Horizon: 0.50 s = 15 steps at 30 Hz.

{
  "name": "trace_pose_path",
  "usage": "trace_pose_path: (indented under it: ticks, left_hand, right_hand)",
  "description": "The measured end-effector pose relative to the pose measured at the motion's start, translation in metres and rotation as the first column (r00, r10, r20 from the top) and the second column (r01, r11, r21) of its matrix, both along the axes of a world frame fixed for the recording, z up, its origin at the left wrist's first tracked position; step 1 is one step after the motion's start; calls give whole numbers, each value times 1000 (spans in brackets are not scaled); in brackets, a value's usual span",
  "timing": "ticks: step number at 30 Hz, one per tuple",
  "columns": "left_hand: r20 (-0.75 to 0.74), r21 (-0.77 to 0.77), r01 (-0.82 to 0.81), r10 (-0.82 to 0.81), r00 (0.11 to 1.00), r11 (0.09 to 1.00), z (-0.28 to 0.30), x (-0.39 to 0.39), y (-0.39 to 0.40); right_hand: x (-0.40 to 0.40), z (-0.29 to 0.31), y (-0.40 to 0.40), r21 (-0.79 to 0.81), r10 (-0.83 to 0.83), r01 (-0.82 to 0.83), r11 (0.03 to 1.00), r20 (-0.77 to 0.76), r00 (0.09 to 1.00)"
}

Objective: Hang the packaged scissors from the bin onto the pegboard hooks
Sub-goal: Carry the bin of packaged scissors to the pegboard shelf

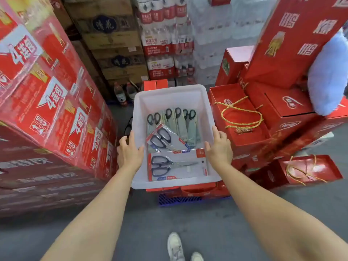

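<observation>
- While both hands sit on the white bin, no pack is picked yet, so the step looks like the very start: taking hold of the bin, or steadying it.
- Left hand at 9 o'clock on the bin's rim, fingers loosely curled over the edge, thumb inside; not clenched.
- Right hand at 3 o'clock on the opposite rim, fingers spread, resting on the wall; whether it truly grips, cannot tell.
- Packaged scissors lie flat inside the bin, nearest pack at 6 o'clock; a second pack overlaps it at centre; more packs fanned toward 12 o'clock.
- Bin rests on red cartons; red gift boxes at 3 o'clock.
- No pegboard or hooks in view.
- Next move likely calls for lifting the bin level with both hands and carrying it to the pegboard, or pulling out the top pack by its card edge.
</observation>
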<state>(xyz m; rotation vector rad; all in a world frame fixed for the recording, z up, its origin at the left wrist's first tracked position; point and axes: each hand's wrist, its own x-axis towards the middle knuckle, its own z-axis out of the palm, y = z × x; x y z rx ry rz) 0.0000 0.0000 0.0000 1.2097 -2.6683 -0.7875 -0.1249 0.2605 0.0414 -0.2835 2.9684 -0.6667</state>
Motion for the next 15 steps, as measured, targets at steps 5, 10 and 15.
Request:
trace_pose_path:
  ticks: [5, 10, 15]
  left_hand:
    - [97, 21, -19, 17, 995, 1000, -6, -24, -3]
    - [34, -9, -82, 82, 996, 997, -6, -28, -11]
    - [-34, -5, -112, 112, 993, 994, 6, 3, 2]
  right_hand:
    - [-23, -14, -20, 20, -82, 81, 997, 35, 996]
    - [-38, -23, -21, 6, -119, 118, 993, 30, 993]
    - [-18, -20, -14, -16, -97, 98, 995, 53, 994]
